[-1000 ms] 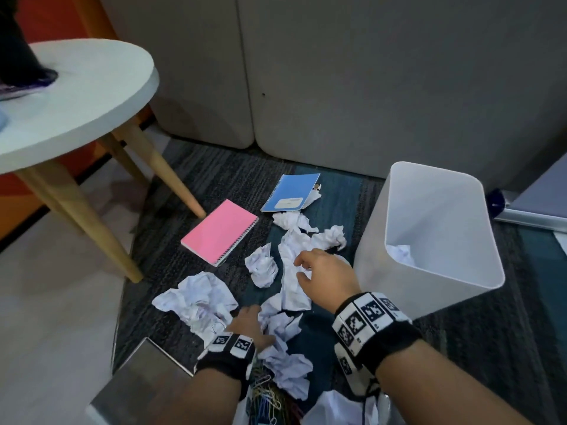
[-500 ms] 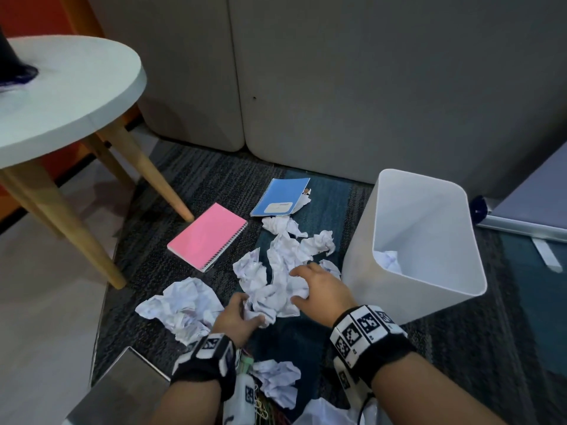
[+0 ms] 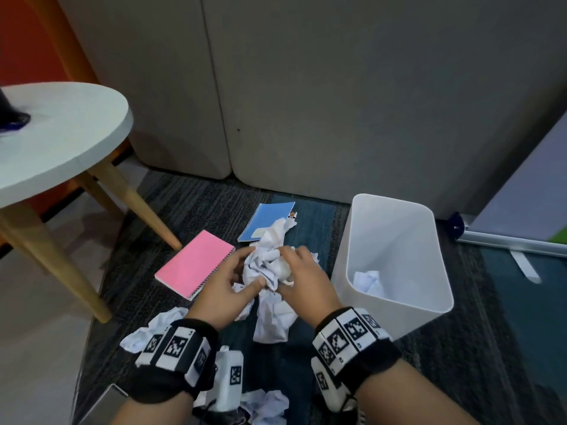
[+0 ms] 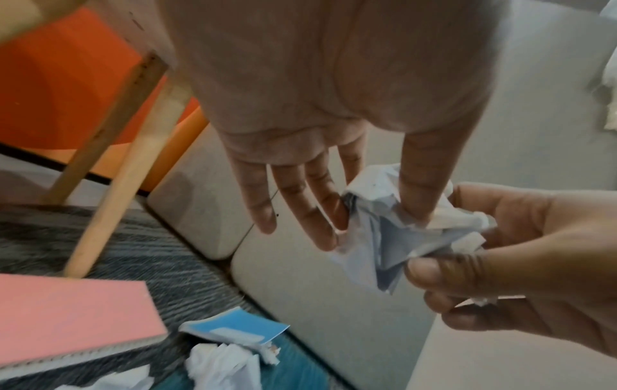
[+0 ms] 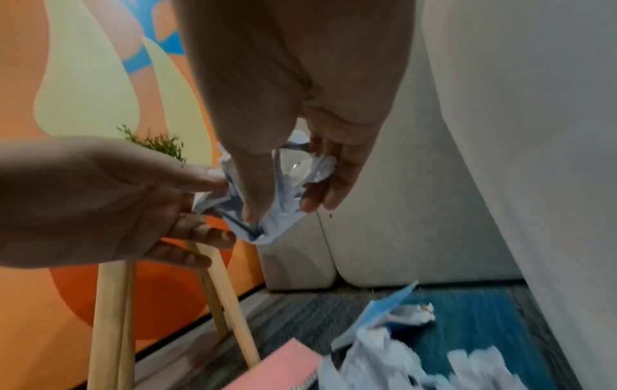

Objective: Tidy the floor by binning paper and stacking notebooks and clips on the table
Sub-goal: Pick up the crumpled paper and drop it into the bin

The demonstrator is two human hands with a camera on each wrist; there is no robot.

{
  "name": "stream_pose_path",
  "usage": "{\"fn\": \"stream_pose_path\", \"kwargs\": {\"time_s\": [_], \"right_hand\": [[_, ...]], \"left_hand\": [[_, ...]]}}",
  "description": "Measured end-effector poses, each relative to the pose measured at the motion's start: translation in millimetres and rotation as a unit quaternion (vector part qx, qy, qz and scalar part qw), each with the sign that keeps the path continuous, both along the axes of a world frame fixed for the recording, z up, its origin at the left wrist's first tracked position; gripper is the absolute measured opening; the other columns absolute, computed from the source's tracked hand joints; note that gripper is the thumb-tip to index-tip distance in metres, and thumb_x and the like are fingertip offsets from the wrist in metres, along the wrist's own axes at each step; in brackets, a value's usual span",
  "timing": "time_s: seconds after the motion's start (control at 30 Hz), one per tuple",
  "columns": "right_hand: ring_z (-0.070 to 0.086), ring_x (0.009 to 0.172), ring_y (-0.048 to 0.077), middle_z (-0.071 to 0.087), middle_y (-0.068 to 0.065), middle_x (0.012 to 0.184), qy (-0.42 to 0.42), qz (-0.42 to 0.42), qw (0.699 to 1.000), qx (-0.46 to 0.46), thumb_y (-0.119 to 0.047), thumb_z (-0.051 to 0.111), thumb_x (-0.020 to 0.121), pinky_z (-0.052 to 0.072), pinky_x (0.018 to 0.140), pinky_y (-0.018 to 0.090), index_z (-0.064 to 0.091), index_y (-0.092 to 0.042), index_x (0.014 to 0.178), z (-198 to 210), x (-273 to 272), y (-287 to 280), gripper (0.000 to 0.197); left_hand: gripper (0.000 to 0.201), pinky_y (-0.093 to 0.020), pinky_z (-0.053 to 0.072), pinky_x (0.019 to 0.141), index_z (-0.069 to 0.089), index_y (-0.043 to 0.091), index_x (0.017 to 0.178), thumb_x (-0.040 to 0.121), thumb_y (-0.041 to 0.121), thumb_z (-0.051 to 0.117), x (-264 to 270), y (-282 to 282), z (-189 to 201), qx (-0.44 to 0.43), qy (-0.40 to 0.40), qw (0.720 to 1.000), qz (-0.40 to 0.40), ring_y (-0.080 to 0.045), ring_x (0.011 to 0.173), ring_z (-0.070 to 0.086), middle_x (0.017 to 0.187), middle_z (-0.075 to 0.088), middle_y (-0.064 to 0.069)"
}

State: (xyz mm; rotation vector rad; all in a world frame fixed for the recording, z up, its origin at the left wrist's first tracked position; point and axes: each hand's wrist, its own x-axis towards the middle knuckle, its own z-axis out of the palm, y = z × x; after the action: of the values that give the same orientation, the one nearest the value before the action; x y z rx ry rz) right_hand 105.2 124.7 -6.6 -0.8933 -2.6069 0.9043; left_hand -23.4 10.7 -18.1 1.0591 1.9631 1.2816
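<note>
Crumpled paper wad [image 3: 267, 268] held betw. both hands — left hand [image 3: 228, 289] pinches its side w/ thumb, fingers half-extended; right hand [image 3: 306, 280] curls round it.

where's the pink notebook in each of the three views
Head: pink notebook on the carpet, left of centre, left of both hands.
Left wrist: bottom-left corner.
Right wrist: bottom edge, only a corner shows.
Shared landmark: the blue notebook beside it.
</note>
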Motion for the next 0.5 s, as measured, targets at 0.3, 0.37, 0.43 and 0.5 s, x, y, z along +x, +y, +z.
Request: {"fn": "stream_pose_path", "kwargs": {"time_s": [0.3,0.37,0.43,0.5], "right_hand": [[0.056,0.093,0.026,0.048,0.004,0.112,0.115,-0.086,0.989,0.046,-0.01,0.062,0.081,0.045,0.08,0.032,0.047,-0.022,0.126,86.9,36.2,43.6,0.049],[0.058,0.091,0.025,0.048,0.003,0.111,0.121,-0.111,0.985,0.055,-0.011,0.064,0.081,0.047,0.079,0.032,0.047,-0.023,0.125,95.8,54.2,56.6,0.048],[0.058,0.088,0.02,0.046,-0.001,0.107,0.12,-0.133,0.982,0.058,-0.015,0.068,0.081,0.049,0.079,0.029,0.047,-0.025,0.124,99.0,73.2,68.0,0.048],[0.055,0.084,0.015,0.044,-0.003,0.104,0.106,-0.158,0.981,0.049,-0.02,0.071,0.08,0.049,0.078,0.026,0.047,-0.025,0.123,97.9,90.9,77.0,0.049]], "left_hand": [[0.077,-0.013,0.044,0.074,0.014,0.035,0.147,0.088,0.024,0.063,28.8,44.6,60.5,0.008,0.003,1.0,0.016,0.008,0.088,0.059,0.118,0.05,0.019],[0.067,-0.02,0.047,0.08,0.023,0.033,0.146,0.09,0.032,0.059,43.5,57.9,62.8,-0.031,0.028,0.999,-0.018,-0.002,0.093,0.061,0.127,0.049,0.013],[0.059,-0.029,0.047,0.091,0.032,0.031,0.143,0.09,0.04,0.056,61.2,71.6,60.5,-0.067,0.063,0.994,-0.052,-0.01,0.097,0.063,0.131,0.05,0.01],[0.053,-0.031,0.044,0.099,0.041,0.028,0.138,0.09,0.046,0.054,79.9,84.5,57.3,-0.096,0.077,0.989,-0.077,-0.013,0.109,0.059,0.132,0.053,0.01]]}}
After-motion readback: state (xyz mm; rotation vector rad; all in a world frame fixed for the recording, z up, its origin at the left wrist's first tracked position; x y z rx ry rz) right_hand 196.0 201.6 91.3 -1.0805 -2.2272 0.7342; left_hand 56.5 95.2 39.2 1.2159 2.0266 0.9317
